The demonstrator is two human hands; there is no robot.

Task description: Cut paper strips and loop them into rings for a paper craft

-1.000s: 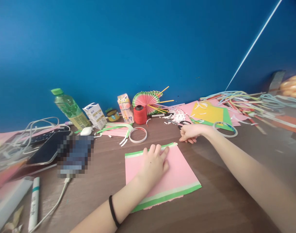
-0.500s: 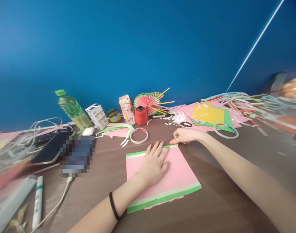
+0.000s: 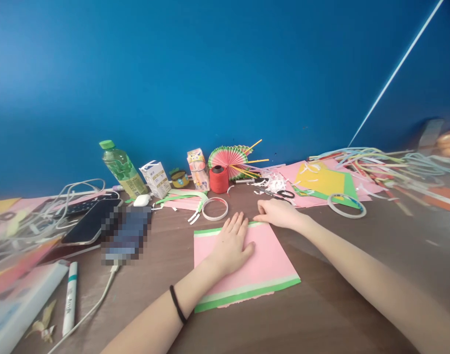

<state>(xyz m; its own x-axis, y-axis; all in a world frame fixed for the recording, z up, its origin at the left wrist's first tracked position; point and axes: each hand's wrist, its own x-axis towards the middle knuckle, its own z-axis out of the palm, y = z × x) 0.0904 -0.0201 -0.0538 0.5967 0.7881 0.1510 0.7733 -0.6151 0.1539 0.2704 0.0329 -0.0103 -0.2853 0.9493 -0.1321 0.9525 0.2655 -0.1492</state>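
**Two hands on a pink sheet at the middle of a cluttered craft surface**

The left hand [image 3: 230,242] lies flat and spread on the pink paper sheet [image 3: 264,263], fingers pointing to 12 o'clock and reaching its far green-and-white border; it grips nothing, and the pressing palm seems to be what keeps the sheet from sliding on the brown surface [image 3: 339,314]. The right hand [image 3: 275,214] rests at the sheet's far right corner, at about 1 o'clock from the left hand, fingers drawn narrow and touching the green edge, as if pinching or lining up that border; whether it actually has the edge pinched cannot be told. The sheet lies flat at the centre of the surface, a matching green strip along its near edge.

At 12 o'clock from the sheet, just beyond it, sits a tape ring [image 3: 214,208], with a red thread spool [image 3: 219,179] and a folded paper fan [image 3: 228,158] farther back against the blue wall. A second tape ring [image 3: 347,205] lies at 2 o'clock beside a stack of yellow, green and pink papers [image 3: 323,181], and black-handled scissors [image 3: 284,194] lie just beyond the right hand. At 10 o'clock stand a green-capped bottle [image 3: 120,168] and a small carton [image 3: 156,178]. A marker pen [image 3: 70,305] lies at 8 o'clock.
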